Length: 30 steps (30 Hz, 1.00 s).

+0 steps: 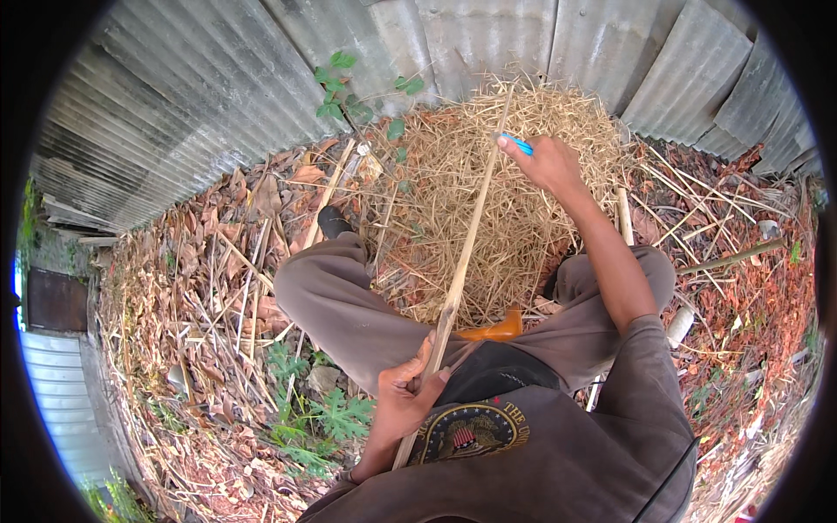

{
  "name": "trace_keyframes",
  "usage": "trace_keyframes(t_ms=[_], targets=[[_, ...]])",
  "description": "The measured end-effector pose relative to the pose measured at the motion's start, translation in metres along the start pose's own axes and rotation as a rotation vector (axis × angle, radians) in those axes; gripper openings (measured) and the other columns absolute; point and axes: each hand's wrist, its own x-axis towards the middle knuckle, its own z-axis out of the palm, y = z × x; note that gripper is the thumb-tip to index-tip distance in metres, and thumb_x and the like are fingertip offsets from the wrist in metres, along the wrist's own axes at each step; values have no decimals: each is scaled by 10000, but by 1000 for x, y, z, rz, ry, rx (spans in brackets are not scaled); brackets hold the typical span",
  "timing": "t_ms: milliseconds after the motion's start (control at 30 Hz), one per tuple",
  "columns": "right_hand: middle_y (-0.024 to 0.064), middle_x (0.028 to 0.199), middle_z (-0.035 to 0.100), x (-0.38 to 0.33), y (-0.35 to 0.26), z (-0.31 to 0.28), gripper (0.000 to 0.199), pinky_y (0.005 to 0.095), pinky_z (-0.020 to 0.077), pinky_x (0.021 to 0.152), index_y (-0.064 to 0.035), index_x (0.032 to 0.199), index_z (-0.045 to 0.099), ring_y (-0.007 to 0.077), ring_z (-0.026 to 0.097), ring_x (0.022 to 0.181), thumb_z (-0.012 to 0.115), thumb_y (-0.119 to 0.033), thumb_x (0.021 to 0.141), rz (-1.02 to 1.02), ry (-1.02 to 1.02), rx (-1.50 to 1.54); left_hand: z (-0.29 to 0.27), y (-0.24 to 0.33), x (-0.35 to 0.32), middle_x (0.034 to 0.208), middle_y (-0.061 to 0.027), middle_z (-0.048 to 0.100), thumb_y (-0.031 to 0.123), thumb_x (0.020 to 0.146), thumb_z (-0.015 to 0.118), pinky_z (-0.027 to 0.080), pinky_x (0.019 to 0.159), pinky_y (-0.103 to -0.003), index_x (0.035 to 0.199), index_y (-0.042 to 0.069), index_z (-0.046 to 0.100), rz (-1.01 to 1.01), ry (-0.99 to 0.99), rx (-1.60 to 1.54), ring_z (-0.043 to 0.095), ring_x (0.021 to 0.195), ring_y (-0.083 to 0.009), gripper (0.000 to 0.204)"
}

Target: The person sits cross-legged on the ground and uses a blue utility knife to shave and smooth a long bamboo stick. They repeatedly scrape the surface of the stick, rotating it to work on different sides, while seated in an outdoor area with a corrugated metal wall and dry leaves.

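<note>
A long pale wooden stick, perhaps split bamboo, slants from beside my torso up over a pile of shavings. My left hand is closed around its lower part, close to my shirt. In my closed right hand is a small blue-handled knife, its tip end against the stick's upper stretch. The blade itself is too small to make out clearly. Between my legs, close to my lap, lies a smooth orange object; part of it is hidden and I cannot tell its kind.
Thin straw-coloured shavings are heaped before me, against a corrugated metal wall. Dry leaves and loose sticks cover the ground at left. A white cylinder lies beside my right knee; green plants grow at lower left.
</note>
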Motion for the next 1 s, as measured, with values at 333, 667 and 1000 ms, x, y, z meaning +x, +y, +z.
trace_keyframes(t_ms=[333,667,1000], targets=[[109,431,504,-73,-57,12,843,411,435,434,-69,524,617,289,558,433,428,-865,727,-559,-164,16,-8,2,12,1182,10,553,-105,887,561,394,693,-113,1360,-33,472,57,101,49,488,856,7,486],[75,472,546,-30,-37,33,867,399,449,450,-89,581,646,260,596,487,351,-890,737,-305,-65,-41,2,14,20,1288,-90,543,-87,889,567,391,912,-185,1354,-83,445,66,71,92,513,1086,-80,481],[129,487,551,-56,-48,34,823,458,481,533,-70,599,656,340,600,518,378,-818,802,-374,-237,40,-7,7,8,1352,-105,518,-85,883,576,395,945,-204,1355,-51,462,-70,92,43,496,1152,-95,488]])
